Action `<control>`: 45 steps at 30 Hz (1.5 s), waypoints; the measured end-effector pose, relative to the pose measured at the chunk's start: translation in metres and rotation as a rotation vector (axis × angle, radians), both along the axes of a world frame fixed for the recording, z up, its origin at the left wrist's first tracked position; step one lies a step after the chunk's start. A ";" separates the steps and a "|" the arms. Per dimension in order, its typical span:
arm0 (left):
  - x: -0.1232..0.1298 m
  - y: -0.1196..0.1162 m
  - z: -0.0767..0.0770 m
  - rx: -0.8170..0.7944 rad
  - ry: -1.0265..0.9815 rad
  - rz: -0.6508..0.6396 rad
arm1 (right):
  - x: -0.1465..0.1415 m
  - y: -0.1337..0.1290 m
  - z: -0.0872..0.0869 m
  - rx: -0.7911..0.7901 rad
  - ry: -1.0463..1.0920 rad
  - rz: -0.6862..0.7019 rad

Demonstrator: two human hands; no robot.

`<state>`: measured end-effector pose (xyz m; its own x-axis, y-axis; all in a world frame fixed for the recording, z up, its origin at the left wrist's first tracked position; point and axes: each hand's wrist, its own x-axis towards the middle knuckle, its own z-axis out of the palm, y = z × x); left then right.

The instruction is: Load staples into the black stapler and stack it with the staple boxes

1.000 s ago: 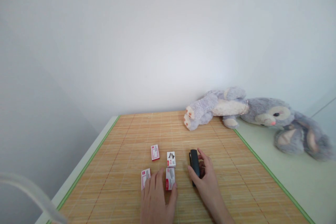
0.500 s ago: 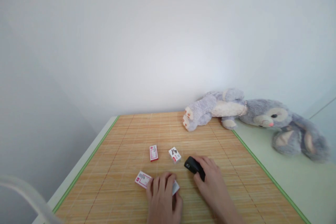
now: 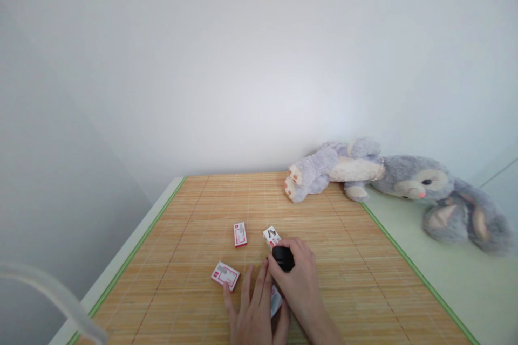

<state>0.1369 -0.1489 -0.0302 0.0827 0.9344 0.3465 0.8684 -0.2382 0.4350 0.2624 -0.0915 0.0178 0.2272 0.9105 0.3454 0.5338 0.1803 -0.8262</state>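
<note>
My right hand [image 3: 297, 280] grips a black stapler [image 3: 283, 259], with the fingers closed around its sides. Most of the stapler's body is hidden by that hand. My left hand [image 3: 254, 307] lies low at its left, fingers long and partly spread. Between its index finger and thumb sits a small white-and-pink staple box [image 3: 275, 301], largely covered. The little finger reaches the lower edge of another staple box [image 3: 225, 275]. Just beyond the stapler is a white box with a stapler picture [image 3: 271, 236], partly behind my right hand.
A further white-and-pink box [image 3: 240, 234] rests farther back on the bamboo mat [image 3: 182, 248]. A grey plush rabbit [image 3: 356, 170] lies along the back right, its ears over the pale tabletop [image 3: 437, 259]. A white curved bar [image 3: 48, 285] crosses the lower left corner.
My right hand has brought the stapler left, close against my left hand. My left fingers have spread. The two nearer staple boxes have turned, and the left one now shows fully.
</note>
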 end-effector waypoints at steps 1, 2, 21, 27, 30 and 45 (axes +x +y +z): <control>0.000 0.000 0.001 0.002 0.000 0.005 | 0.001 0.001 0.000 0.004 0.121 -0.033; 0.001 0.000 0.003 0.006 0.001 0.009 | 0.003 0.003 -0.001 0.002 0.258 -0.067; -0.074 -0.003 -0.025 -0.071 0.036 -0.102 | 0.104 -0.071 -0.037 -0.269 0.927 -0.229; -0.041 0.014 0.012 -0.268 -0.075 -0.436 | 0.063 -0.078 -0.046 -0.750 0.653 0.395; -0.020 0.020 0.031 -0.322 -0.119 -0.475 | 0.062 -0.066 -0.040 -0.706 0.530 0.327; -0.042 0.019 0.024 -0.275 -0.179 -0.414 | 0.096 -0.059 -0.013 -0.493 -0.091 0.089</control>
